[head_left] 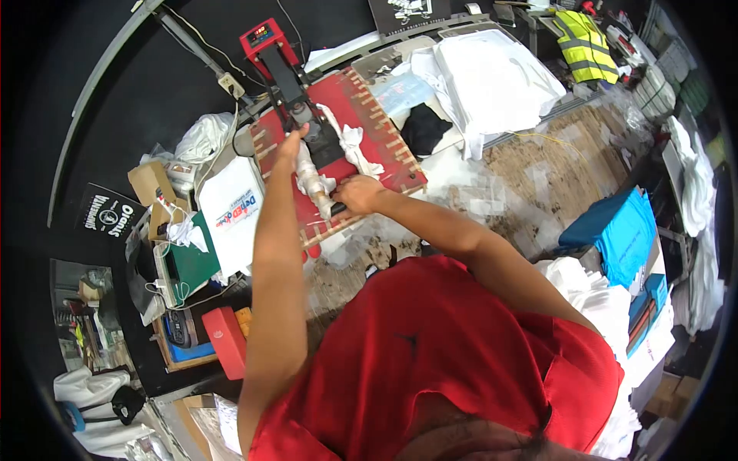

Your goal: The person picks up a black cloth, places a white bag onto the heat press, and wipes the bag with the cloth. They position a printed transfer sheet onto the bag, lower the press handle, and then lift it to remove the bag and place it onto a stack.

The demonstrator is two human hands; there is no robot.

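A heat press [289, 81] with a red control box [267, 40] stands before me, its black arm reaching over a red board [365, 100]. White cloth wraps a bar [310, 180] of the press, and another white-wrapped piece [354, 146] lies to its right. My left hand [290, 144] is closed beside the upper end of the wrapped bar; what its fingers hold is hidden. Lower down, my right hand [358, 194] curls around the black handle [337, 208] at the near edge of the board.
A stack of white garments [496, 81] lies at the back right, with a black cloth [425, 131] before it. Left of the press are a printed white bag [231, 215] and a cardboard box [154, 190]. A blue bag [615, 238] is at right. Plastic scraps cover the wooden floor [557, 154].
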